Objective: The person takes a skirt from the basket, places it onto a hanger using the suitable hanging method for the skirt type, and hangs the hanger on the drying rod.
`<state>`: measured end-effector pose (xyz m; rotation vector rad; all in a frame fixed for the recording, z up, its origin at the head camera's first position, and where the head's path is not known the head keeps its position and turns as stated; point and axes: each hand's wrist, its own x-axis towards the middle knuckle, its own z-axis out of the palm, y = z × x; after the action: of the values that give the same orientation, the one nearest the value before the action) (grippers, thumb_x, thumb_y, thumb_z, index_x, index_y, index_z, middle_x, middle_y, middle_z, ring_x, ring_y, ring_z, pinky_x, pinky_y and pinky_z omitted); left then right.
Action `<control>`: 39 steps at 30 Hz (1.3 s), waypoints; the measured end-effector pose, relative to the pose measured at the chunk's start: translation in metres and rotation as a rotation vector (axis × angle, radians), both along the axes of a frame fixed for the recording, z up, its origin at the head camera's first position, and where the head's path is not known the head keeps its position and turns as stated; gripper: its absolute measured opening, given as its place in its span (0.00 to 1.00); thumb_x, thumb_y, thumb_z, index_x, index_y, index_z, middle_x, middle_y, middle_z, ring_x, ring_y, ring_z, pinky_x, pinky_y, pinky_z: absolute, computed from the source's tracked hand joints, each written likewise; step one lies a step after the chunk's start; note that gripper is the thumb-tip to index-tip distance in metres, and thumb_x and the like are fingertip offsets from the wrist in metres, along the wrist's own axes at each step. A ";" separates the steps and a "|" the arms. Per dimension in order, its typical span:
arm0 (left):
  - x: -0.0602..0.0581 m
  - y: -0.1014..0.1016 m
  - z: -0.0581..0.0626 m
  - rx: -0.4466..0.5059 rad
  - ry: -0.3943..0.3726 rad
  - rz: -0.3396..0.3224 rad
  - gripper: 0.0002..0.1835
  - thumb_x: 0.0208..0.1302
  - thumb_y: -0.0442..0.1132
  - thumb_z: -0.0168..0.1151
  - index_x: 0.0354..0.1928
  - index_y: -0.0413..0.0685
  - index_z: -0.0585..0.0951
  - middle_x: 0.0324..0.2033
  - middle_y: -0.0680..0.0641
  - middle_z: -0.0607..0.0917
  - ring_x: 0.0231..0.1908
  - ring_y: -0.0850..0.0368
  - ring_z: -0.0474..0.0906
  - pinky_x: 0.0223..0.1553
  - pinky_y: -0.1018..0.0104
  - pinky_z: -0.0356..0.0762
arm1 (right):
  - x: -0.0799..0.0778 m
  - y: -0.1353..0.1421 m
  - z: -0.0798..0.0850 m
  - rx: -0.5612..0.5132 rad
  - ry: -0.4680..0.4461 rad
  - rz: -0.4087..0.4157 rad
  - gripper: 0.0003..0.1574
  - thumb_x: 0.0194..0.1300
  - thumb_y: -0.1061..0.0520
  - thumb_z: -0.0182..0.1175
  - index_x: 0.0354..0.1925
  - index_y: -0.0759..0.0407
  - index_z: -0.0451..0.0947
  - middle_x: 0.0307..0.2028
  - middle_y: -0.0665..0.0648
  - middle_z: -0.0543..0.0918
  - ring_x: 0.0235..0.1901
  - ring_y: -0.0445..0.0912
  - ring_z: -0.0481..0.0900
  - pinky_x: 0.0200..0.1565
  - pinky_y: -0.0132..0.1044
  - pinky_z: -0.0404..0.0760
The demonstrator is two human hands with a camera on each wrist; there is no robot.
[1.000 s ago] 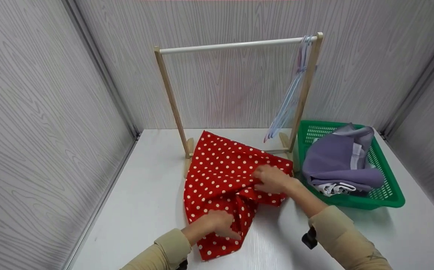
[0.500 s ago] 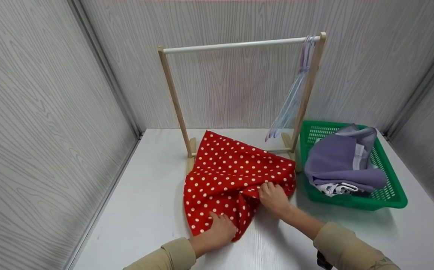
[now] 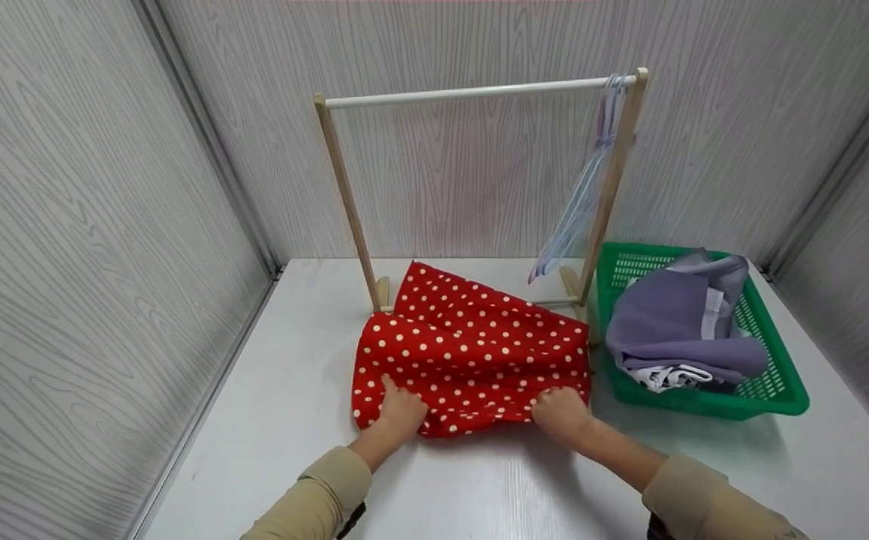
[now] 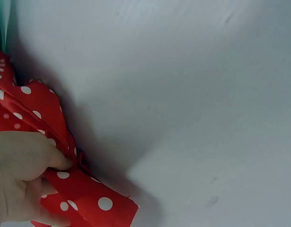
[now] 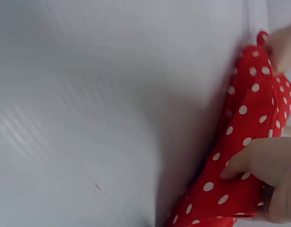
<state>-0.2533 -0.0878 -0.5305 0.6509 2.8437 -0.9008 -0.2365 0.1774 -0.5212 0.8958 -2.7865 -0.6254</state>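
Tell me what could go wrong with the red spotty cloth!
The red spotty cloth hides part of the lower bar of the rack, so a tug might catch and shake the rack. The hangers bunched at one end of the top rail could then swing. The cloth is also wrinkled between the left hand and right hand, so a fold might come out crooked.

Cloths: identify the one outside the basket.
The red dotted cloth on the white table; the others, including the purple cloth, lie in the green basket.
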 end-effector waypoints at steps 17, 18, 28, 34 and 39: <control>-0.023 -0.037 -0.011 -0.026 0.095 0.047 0.06 0.58 0.40 0.61 0.30 0.46 0.84 0.20 0.48 0.81 0.28 0.53 0.79 0.51 0.51 0.68 | 0.009 -0.009 -0.034 0.084 0.229 0.030 0.14 0.54 0.54 0.64 0.25 0.65 0.76 0.22 0.58 0.72 0.21 0.46 0.71 0.22 0.35 0.74; -0.021 -0.036 -0.009 -0.025 0.092 0.046 0.06 0.58 0.41 0.62 0.31 0.46 0.84 0.20 0.48 0.81 0.27 0.53 0.79 0.50 0.51 0.70 | 0.006 -0.007 -0.035 0.088 0.232 0.031 0.14 0.55 0.54 0.65 0.25 0.64 0.76 0.22 0.58 0.72 0.21 0.46 0.71 0.22 0.35 0.74; -0.012 -0.018 0.002 0.024 0.009 0.024 0.07 0.56 0.42 0.65 0.30 0.46 0.82 0.20 0.49 0.79 0.23 0.56 0.74 0.33 0.63 0.74 | -0.027 0.017 -0.036 0.064 0.193 -0.020 0.09 0.57 0.58 0.63 0.27 0.64 0.79 0.22 0.58 0.74 0.24 0.48 0.72 0.23 0.36 0.75; -0.009 -0.001 0.004 0.079 -0.041 0.082 0.09 0.57 0.44 0.64 0.31 0.46 0.81 0.20 0.49 0.78 0.23 0.55 0.74 0.33 0.62 0.75 | -0.034 0.026 -0.037 -0.025 0.178 -0.054 0.08 0.57 0.62 0.62 0.26 0.68 0.79 0.23 0.60 0.75 0.25 0.50 0.72 0.23 0.38 0.76; -0.008 0.014 0.001 0.192 -0.050 0.029 0.10 0.55 0.46 0.65 0.31 0.47 0.81 0.20 0.50 0.79 0.26 0.55 0.77 0.34 0.62 0.74 | -0.040 0.035 -0.037 0.002 0.068 -0.145 0.06 0.58 0.65 0.60 0.28 0.70 0.79 0.25 0.63 0.74 0.29 0.53 0.72 0.28 0.40 0.78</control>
<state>-0.2612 -0.0734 -0.5294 0.6390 2.9096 -0.6025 -0.2760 0.2125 -0.5583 0.6644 -2.8078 -0.6662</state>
